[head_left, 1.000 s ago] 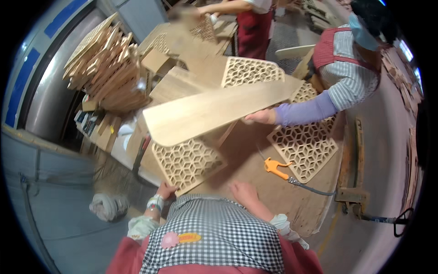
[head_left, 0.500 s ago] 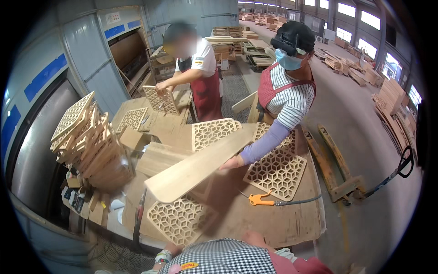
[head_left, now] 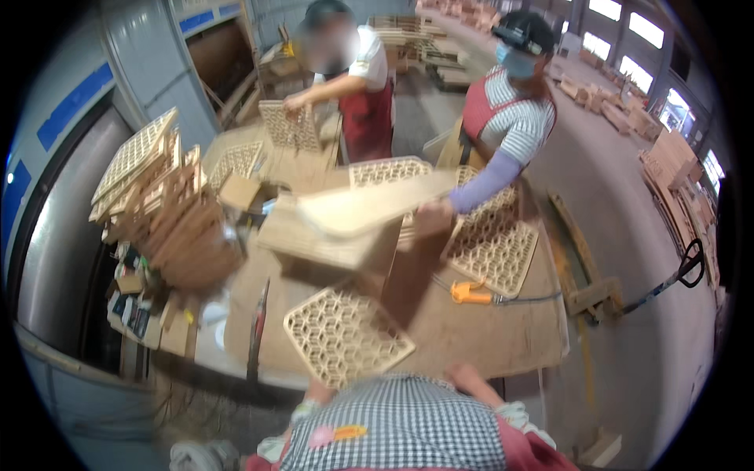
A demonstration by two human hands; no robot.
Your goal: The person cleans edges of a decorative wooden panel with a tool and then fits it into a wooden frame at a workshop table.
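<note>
A pale wooden lattice panel (head_left: 345, 334) lies at the table's near edge. My left hand (head_left: 316, 392) is beside its near left corner, with the fingers hidden. On the near edge to the right rests my right hand (head_left: 465, 377), small and blurred; its fingers do not show clearly. A co-worker's hand (head_left: 434, 217) holds a long smooth wooden board (head_left: 377, 206) over a block of stacked boards (head_left: 322, 243). Right of it, an orange air blow gun (head_left: 471, 293) with a hose lies below another lattice panel (head_left: 499, 255).
A tall leaning stack of lattice panels (head_left: 169, 212) stands at the left. A red-and-black tool (head_left: 258, 330) lies along the left table edge. Another person (head_left: 349, 78) handles a lattice panel (head_left: 289, 125) at the far side. A yellow pallet truck (head_left: 585, 275) stands right of the table.
The co-worker's long board has moved away from me, over the stacked boards. The near lattice panel is now more fully in sight. My view has shifted, with blur.
</note>
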